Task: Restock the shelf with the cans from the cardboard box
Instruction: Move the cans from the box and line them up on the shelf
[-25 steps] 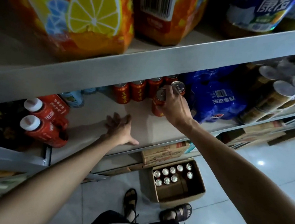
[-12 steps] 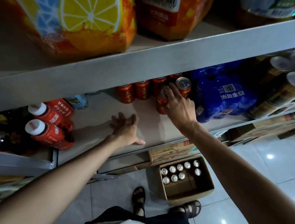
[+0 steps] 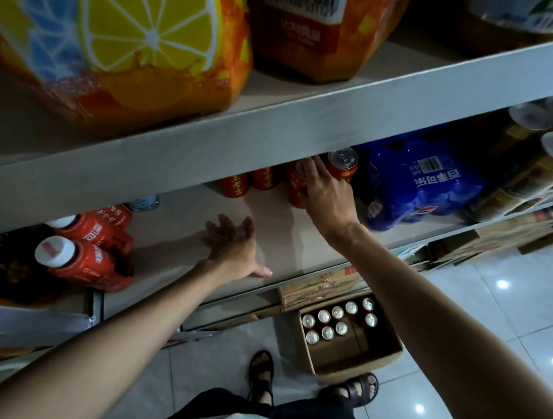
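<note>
Red cans stand in a row at the back of the middle shelf [image 3: 169, 231], among them one red can [image 3: 235, 184] at the left end. My right hand [image 3: 328, 198] reaches under the upper shelf and grips a red can [image 3: 294, 188] from above, fingers over its top. A second red can [image 3: 342, 163] stands right against the back of that hand. My left hand [image 3: 232, 249] rests flat and open on the bare shelf board, holding nothing. On the floor below, the open cardboard box [image 3: 378, 358] holds several cans [image 3: 337, 318] along its left side.
Red bottles [image 3: 87, 256] lie at the shelf's left. A blue shrink-wrapped pack [image 3: 419, 187] stands right of the cans, tall tubes [image 3: 542, 167] beyond it. Large orange packs [image 3: 122, 36] fill the upper shelf. My sandalled feet [image 3: 356, 389] stand beside the box on the tiled floor.
My right hand has pushed a little deeper under the upper shelf with the cans. The left hand has stayed on the shelf board. The camera has moved closer.
</note>
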Tool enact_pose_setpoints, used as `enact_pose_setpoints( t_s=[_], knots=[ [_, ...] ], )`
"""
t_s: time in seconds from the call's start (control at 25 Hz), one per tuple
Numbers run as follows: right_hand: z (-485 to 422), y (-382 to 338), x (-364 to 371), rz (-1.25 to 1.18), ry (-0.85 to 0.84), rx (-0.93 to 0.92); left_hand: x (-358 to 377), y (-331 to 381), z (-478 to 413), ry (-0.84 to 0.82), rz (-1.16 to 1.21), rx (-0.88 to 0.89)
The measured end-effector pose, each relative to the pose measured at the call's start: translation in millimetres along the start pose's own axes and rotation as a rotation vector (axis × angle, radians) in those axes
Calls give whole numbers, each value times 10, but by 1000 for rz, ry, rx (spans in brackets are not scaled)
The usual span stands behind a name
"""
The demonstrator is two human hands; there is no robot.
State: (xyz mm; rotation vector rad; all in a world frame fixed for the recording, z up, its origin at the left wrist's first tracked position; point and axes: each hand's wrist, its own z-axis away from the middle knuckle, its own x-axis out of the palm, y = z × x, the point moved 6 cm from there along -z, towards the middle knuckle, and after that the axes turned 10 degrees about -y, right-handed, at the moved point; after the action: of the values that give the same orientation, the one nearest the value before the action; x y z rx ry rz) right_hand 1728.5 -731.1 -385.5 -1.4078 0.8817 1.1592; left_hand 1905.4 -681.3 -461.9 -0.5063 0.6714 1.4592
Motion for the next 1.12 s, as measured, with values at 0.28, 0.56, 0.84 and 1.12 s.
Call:
enact_pose_setpoints(
  t_s=[0.28, 0.56, 0.84, 1.12],
  knots=[
    [15, -6, 11, -30, 8, 2, 12, 13, -19, -16, 8, -11],
    [597, 50, -148, -61, 110, 38, 10, -19, -27, 16, -12, 46],
    [2017, 827, 335, -272, 122, 187, -99, 825, 462, 483, 117, 348],
    [3266, 1848, 1502, -423, -171, 521, 1521, 2151, 119, -279, 146, 520]
  ],
)
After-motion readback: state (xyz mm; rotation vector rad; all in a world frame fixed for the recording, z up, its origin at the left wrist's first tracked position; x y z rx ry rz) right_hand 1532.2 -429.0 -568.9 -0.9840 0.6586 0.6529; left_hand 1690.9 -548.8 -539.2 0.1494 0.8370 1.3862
